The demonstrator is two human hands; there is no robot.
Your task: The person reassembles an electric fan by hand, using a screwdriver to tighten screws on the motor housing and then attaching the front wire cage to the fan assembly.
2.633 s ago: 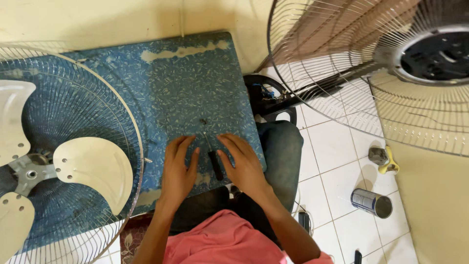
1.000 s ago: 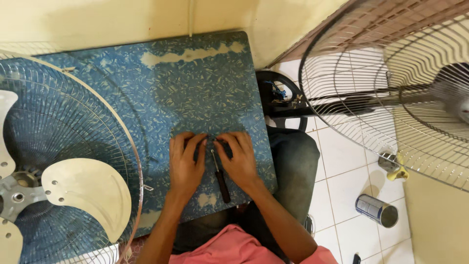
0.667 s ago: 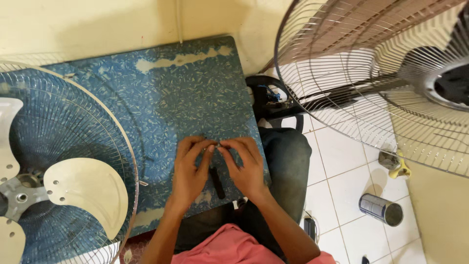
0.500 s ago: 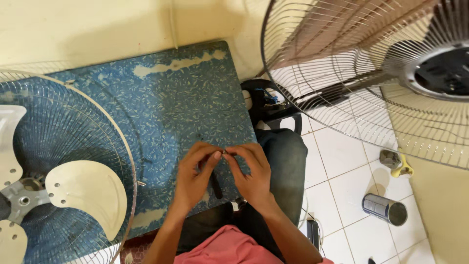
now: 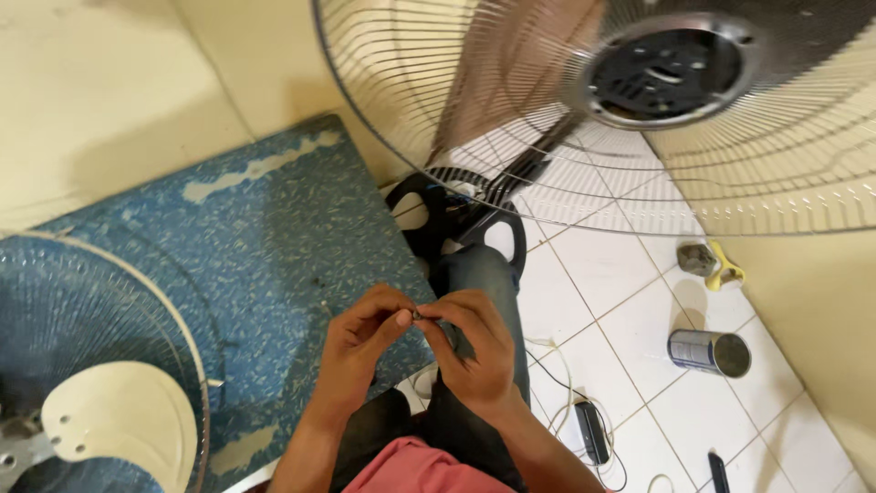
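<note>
My left hand (image 5: 363, 345) and my right hand (image 5: 476, 354) meet fingertip to fingertip over the near right corner of the blue speckled table (image 5: 274, 228). Between thumbs and forefingers they pinch a small metal part (image 5: 415, 315), too small to tell its kind. The hands hover just above the table edge and my knee in dark trousers (image 5: 479, 274). The black-handled screwdriver that lay on the table earlier is not visible.
A fan guard with white blades (image 5: 119, 424) lies on the table's left. A standing fan's wire guard and motor hub (image 5: 671, 73) hang at upper right over its black base (image 5: 456, 215). On the tiled floor: a tin can (image 5: 707, 353), a black adapter with cable (image 5: 593, 429), a grey lump (image 5: 698, 258).
Both hands left the table top, picked up the small part beside the screwdriver and lifted it. The view has swung right, so the standing fan looms larger and the screwdriver is out of sight.
</note>
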